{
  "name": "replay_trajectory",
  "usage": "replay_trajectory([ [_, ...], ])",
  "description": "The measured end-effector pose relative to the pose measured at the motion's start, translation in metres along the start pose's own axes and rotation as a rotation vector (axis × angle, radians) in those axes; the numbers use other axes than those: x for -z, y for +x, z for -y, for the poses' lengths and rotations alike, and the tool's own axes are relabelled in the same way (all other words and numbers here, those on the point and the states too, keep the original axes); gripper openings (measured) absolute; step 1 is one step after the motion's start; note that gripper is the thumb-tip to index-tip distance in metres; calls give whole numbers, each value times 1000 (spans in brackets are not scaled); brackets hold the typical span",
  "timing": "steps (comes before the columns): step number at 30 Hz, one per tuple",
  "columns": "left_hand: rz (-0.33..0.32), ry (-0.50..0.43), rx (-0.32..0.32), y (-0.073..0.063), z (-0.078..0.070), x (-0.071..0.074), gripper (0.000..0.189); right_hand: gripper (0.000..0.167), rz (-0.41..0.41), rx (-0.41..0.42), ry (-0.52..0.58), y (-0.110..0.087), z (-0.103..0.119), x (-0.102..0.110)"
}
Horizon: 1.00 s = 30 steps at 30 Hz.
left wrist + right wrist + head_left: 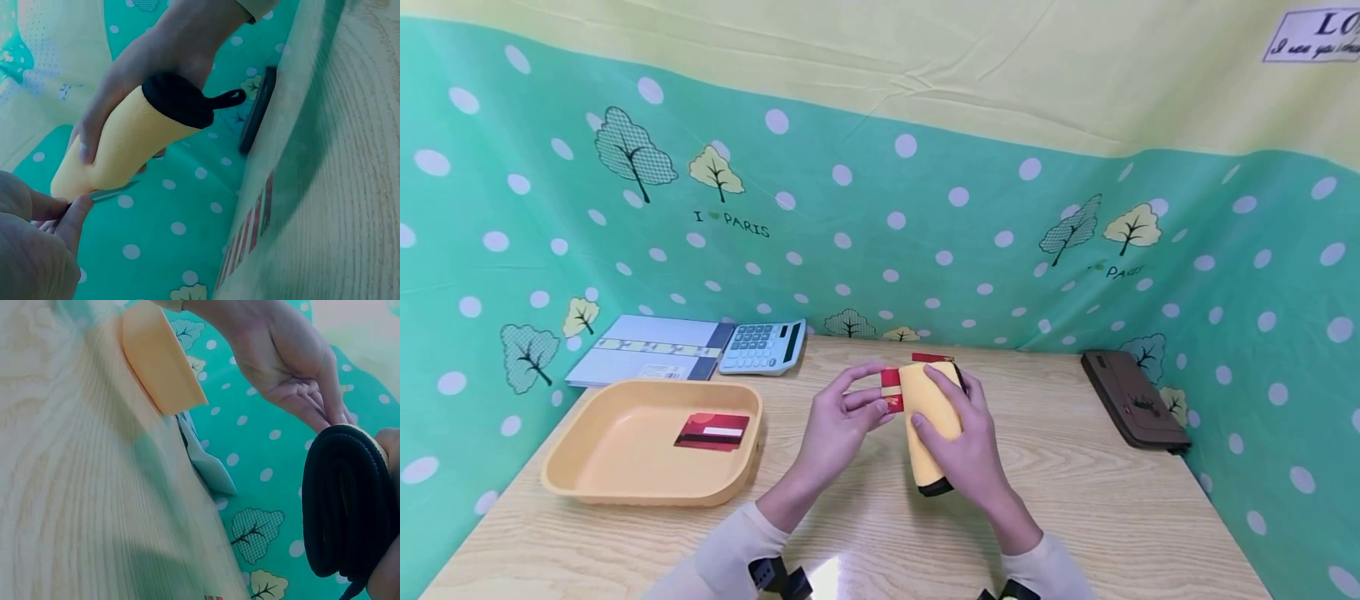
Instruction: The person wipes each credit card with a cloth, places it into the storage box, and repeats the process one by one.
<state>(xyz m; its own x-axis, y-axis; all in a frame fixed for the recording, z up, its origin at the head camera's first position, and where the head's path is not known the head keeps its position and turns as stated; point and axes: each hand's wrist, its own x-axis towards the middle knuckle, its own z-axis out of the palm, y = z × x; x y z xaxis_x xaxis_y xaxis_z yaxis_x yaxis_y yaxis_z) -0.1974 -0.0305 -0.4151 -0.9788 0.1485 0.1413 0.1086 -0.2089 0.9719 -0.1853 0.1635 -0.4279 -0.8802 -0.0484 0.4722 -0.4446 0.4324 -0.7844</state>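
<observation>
My right hand point(964, 437) grips a folded yellow cloth point(921, 417) with black edging, its fingers wrapped round the bundle above the table. A small black loop point(226, 99) sticks out from the dark end in the left wrist view. With thumb and fingers, my left hand point(842, 417) pinches a red card point(891, 390) with a pale band, right at the cloth's left side. The right wrist view shows the cloth's dark folded layers point(344, 506) from the end. Another red card point(713, 432) lies in the peach basin point(640, 492) on the left.
Behind the basin lie a pale notebook point(647, 346) and a light blue calculator point(763, 346). A small red item point(931, 358) is on the table beyond the cloth. At the far right rests a brown zip wallet point(1135, 400). A green dotted curtain point(880, 200) borders the table.
</observation>
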Motion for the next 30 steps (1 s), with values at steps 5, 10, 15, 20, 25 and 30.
replay_trajectory([
  [5, 21, -16, 11, 0, 2, -1, 48, 67, 28, 5, -1, -3, 4, -4],
  [10, 30, -22, 15, 0, 4, -1, 50, 67, 28, 27, -5, -5, 6, -6],
  [15, 35, -12, 19, 0, 5, -1, 49, 67, 28, 33, -13, -5, 6, -6],
  [20, 51, 12, 24, 1, 2, 2, 48, 65, 21, 13, -35, -4, 4, -3],
  [25, 60, 45, 36, 0, -3, 5, 47, 64, -8, -3, -42, -1, 0, 2],
  [30, 44, 67, 31, -2, -8, 8, 48, 63, -36, -27, -46, 3, -4, 9],
])
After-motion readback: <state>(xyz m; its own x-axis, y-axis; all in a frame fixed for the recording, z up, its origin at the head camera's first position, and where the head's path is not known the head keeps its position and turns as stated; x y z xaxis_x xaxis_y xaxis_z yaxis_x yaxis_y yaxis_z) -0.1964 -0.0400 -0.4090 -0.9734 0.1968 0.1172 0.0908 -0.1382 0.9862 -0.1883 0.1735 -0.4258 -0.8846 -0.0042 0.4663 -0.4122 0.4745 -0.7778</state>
